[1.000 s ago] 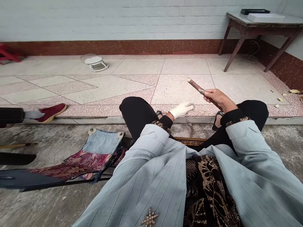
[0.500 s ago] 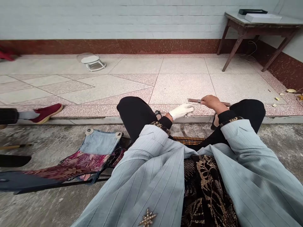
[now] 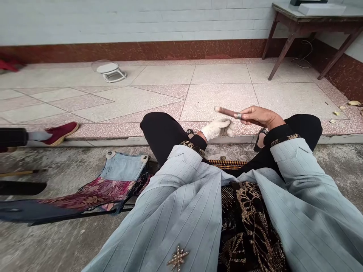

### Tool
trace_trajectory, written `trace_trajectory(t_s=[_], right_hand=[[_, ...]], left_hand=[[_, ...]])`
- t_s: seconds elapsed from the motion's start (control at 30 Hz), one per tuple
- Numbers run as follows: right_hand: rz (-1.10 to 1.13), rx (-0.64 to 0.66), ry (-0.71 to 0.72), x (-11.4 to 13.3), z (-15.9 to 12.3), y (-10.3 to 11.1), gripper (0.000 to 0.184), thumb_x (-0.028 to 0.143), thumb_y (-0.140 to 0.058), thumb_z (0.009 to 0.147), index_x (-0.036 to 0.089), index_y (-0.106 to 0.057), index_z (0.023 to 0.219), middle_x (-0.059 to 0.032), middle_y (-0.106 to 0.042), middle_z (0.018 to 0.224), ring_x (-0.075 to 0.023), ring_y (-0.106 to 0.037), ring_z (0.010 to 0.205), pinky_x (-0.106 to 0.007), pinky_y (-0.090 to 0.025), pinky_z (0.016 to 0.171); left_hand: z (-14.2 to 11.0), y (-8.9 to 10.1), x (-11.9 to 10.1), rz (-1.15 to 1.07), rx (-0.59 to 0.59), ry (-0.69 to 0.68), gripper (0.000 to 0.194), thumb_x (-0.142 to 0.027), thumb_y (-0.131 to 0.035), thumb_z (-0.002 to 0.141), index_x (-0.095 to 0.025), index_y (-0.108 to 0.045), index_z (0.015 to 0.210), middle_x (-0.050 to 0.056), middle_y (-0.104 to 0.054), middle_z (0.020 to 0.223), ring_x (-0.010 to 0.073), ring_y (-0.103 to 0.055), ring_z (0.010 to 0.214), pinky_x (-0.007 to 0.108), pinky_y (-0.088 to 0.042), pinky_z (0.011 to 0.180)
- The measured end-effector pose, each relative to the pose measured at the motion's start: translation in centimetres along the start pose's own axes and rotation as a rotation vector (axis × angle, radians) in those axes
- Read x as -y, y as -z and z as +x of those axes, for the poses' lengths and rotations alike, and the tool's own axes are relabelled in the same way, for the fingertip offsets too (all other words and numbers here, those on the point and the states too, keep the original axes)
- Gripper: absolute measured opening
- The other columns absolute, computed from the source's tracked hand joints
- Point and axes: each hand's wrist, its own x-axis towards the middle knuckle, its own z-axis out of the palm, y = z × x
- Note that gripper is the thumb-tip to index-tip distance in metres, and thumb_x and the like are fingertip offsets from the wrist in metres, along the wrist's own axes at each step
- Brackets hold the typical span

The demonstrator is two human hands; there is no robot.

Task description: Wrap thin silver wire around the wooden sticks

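Note:
My right hand (image 3: 259,116) is bare and closed round one end of a brown wooden stick (image 3: 227,112), with a band like wound wire beside my fingers. The stick's free end points left, tilted slightly up, above my other hand. My left hand (image 3: 217,129) wears a white knitted glove. Its fingers are curled together, and whatever may be in them cannot be made out. Both hands are held between my knees, over the edge of a tiled step (image 3: 193,128). The stick does not visibly touch the glove.
Below my hands is a yellow-and-black woven edge (image 3: 227,163), with a small brown thing (image 3: 222,158) by it. On my left stands a folding chair (image 3: 121,166); another person's red shoe (image 3: 62,134) rests nearby. Farther off are a white stool (image 3: 112,71) and a wooden table (image 3: 300,22).
My right hand has lifted the stick and shifted slightly right, and more of the stick now shows left of the fingers. My gloved left hand has turned a little. The view has tilted slightly down.

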Motion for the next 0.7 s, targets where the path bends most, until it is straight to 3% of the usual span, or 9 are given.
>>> trace_trajectory(t_s=[0.1, 0.37, 0.53, 0.7], right_hand=[[0.135, -0.23, 0.031, -0.4, 0.7, -0.5, 0.028, 0.04, -0.072, 0.084, 0.014, -0.067, 0.091, 0.0006, -0.056, 0.068, -0.0083, -0.045, 0.058, -0.023, -0.034, 0.054], [0.237, -0.505, 0.054, 0.6, 0.6, 0.2, 0.029, 0.042, -0.07, 0.088, 0.016, -0.061, 0.092, 0.0006, -0.054, 0.067, -0.0081, -0.045, 0.056, -0.022, -0.038, 0.051], [0.272, -0.568, 0.042, 0.7, 0.9, 0.3, 0.024, 0.038, -0.066, 0.092, 0.015, -0.06, 0.092, 0.0006, -0.055, 0.066, -0.0074, -0.046, 0.054, -0.021, -0.039, 0.05], [0.34, -0.633, 0.067, -0.2, 1.5, 0.6, 0.023, 0.037, -0.069, 0.09, 0.015, -0.061, 0.088, 0.0006, -0.055, 0.064, -0.0067, -0.046, 0.05, -0.02, -0.038, 0.046]], left_hand=[[0.2, 0.0, 0.2, -0.036, -0.058, -0.022, 0.029, -0.039, -0.067, 0.086, -0.012, -0.063, 0.095, 0.006, -0.066, 0.075, 0.0155, -0.066, 0.069, 0.035, -0.053, 0.076], [1.0, 0.4, 1.7, -0.09, -0.181, -0.06, 0.015, -0.018, -0.069, 0.077, -0.008, -0.065, 0.088, 0.006, -0.066, 0.076, 0.0139, -0.066, 0.066, 0.032, -0.054, 0.072], [0.8, -0.2, 1.9, -0.075, -0.208, -0.058, 0.021, -0.028, -0.068, 0.082, -0.01, -0.063, 0.093, 0.002, -0.063, 0.071, 0.0109, -0.063, 0.06, 0.027, -0.053, 0.063], [0.8, -0.9, 1.8, 0.137, -0.253, -0.122, 0.024, -0.035, -0.061, 0.088, -0.014, -0.061, 0.099, 0.0, -0.062, 0.072, 0.0092, -0.06, 0.051, 0.023, -0.049, 0.054]])
